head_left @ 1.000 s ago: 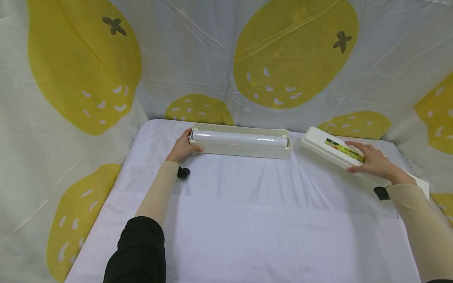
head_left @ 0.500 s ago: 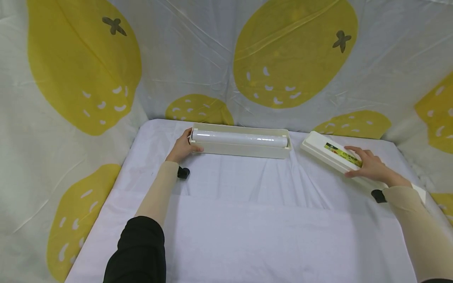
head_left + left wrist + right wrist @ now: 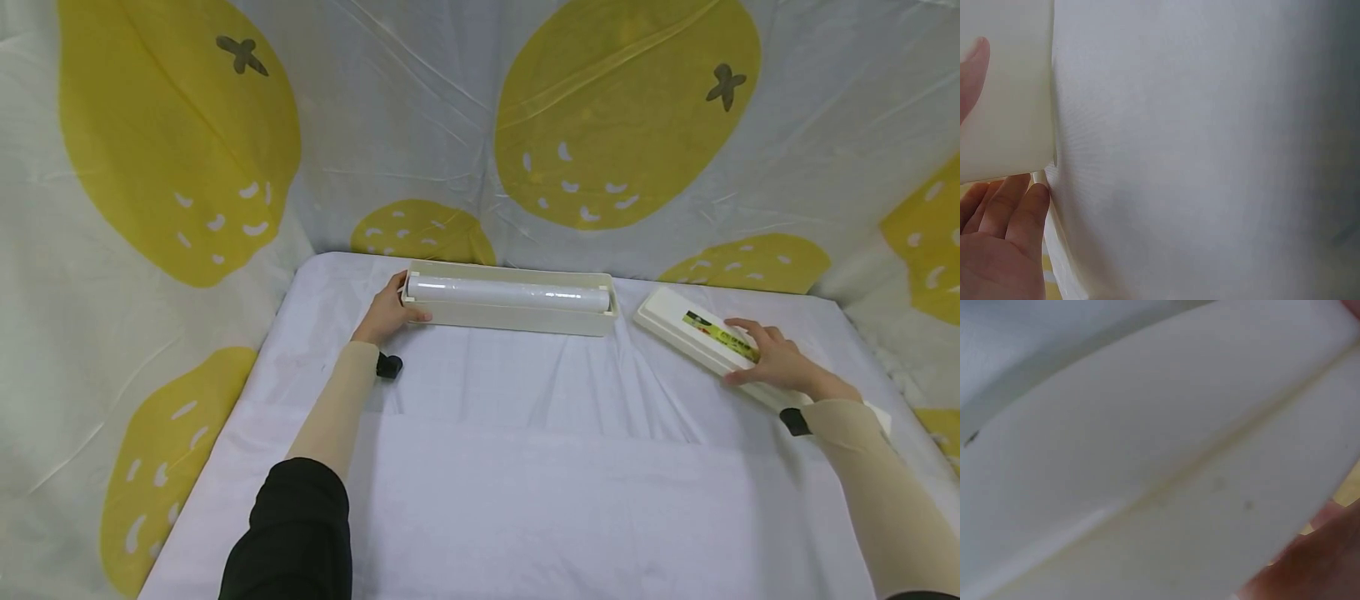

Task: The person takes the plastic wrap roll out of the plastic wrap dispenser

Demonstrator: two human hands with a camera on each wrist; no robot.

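A long cream dispenser box (image 3: 517,319) lies along the back of the table with a glossy white roll of cling film (image 3: 506,294) inside it. My left hand (image 3: 386,317) grips the box's left end, thumb on the front wall and fingers round the end. In the left wrist view the thumb (image 3: 971,78) lies against the box wall (image 3: 1013,119). At the right, my right hand (image 3: 783,364) holds the long cream lid (image 3: 675,321) across its width. That lid slants toward the near right, label up; my forearm covers part of it. Its pale surface (image 3: 1104,437) fills the right wrist view, blurred.
A white cloth (image 3: 525,500) with folds covers the table. Behind and at the left hangs a whitish curtain (image 3: 405,108) printed with large yellow fruit, close to the box's back side. A gap of cloth separates box and lid.
My right hand has shifted slightly left and toward me, bringing the lid lower, with its far end nearer the table. The left hand and the box have stayed where they were.
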